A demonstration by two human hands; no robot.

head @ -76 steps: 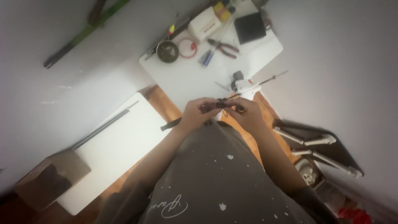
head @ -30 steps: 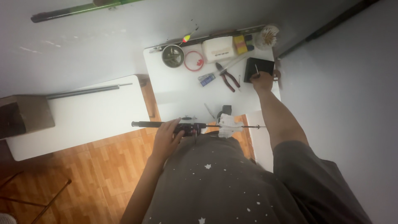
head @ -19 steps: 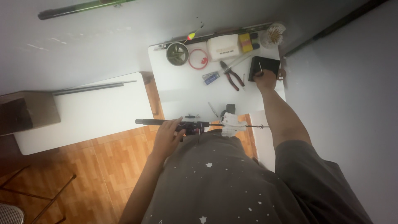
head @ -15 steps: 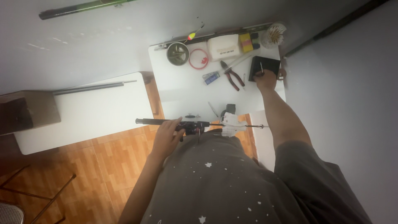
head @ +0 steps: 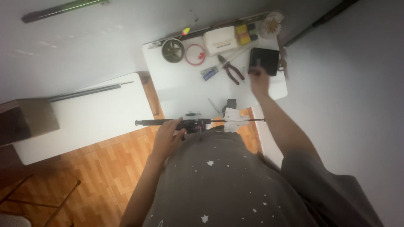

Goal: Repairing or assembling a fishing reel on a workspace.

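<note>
Currently, the left hand (head: 166, 136) has its fingers clamped around a slim black rod (head: 168, 122), held level just above the lap at the near edge of the white tabletop (head: 181, 90). The right hand (head: 259, 80) reaches forward, touching the near edge of a square black box (head: 265, 60); whether its fingers are together or apart cannot be told. Red-handled pliers (head: 230, 70) lie left of the box. Beyond them sit a white rectangular case (head: 219, 40), a small yellow packet (head: 242, 31) and a red ring (head: 195, 54).
</note>
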